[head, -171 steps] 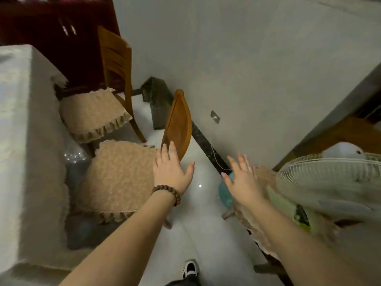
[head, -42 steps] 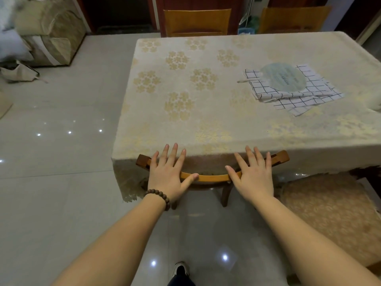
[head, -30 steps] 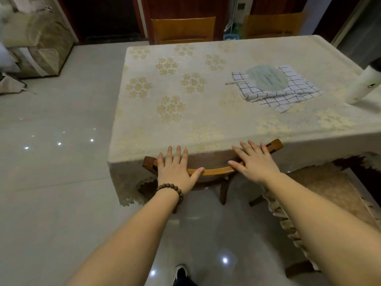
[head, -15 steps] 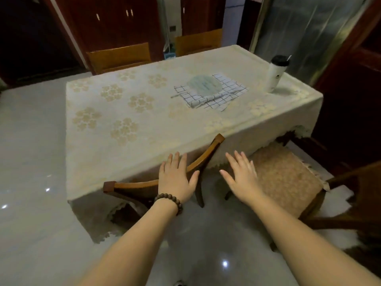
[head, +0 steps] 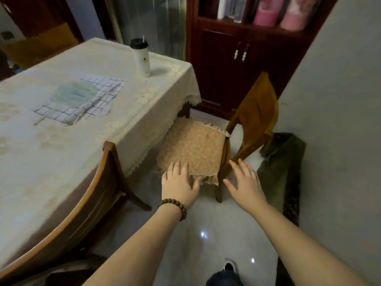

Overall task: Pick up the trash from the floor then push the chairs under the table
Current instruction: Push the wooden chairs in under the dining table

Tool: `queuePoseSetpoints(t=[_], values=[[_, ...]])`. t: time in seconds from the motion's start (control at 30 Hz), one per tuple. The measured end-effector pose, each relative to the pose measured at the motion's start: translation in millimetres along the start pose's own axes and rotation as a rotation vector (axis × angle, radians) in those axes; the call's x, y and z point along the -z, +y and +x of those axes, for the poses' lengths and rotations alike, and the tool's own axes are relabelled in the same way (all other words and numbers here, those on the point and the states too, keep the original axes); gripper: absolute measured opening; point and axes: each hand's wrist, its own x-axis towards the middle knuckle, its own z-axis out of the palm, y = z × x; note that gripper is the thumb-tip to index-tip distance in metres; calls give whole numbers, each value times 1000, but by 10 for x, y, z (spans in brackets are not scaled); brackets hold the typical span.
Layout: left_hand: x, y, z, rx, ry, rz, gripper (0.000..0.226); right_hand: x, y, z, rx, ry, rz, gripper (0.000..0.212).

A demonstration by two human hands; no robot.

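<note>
My left hand (head: pixel 179 183) is flat and spread wide, holding nothing, and it has a brown bead bracelet (head: pixel 174 206) on the wrist. My right hand (head: pixel 245 183) is just beside it, also spread wide and holding nothing. Both hands float in the air over the shiny floor (head: pixel 208 223). Right past my left fingertips is the soft tan cushion (head: pixel 193 147) of the far chair (head: pixel 255 118). This chair sticks out from the table (head: pixel 61 145), with only the front of its seat under the cloth edge. Its wooden back stands up past my right hand, close to the grey wall (head: pixel 340 120). To the left of my left hand is the near chair (head: pixel 99 182). It is pushed in, and its curved top rail touches the table edge. On the table, far past my left hand, stand a white cup with a black lid (head: pixel 142 58) and a checked cloth (head: pixel 80 102). To the right of my right hand a dark green thing (head: pixel 282 168) leans on the wall; I cannot tell what it is. I can see no trash on the floor near my hands.
</note>
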Motion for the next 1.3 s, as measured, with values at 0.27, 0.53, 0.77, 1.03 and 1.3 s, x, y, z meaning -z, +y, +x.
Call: queuePoseSetpoints(t=[0.27, 0.53, 0.77, 1.03, 1.3], values=[[-303, 1092, 204, -146, -95, -5, 68, 430, 1105, -121, -182, 97, 16, 62], [-619, 2274, 704, -67, -53, -19, 72, 917, 2191, 413, -137, 83, 67, 63], [-722, 3376, 1261, 63, 121, -11, 75, 1579, 3096, 1288, -30, 68, -4, 63], [-717, 3698, 1881, 215, 206, -9, 79, 1912, 3044, 2415, 260, 7, -87, 66], [-972, 3601, 2673, 373, 107, 41, 91, 1803, 2796, 3749, 573, -83, -199, 74]])
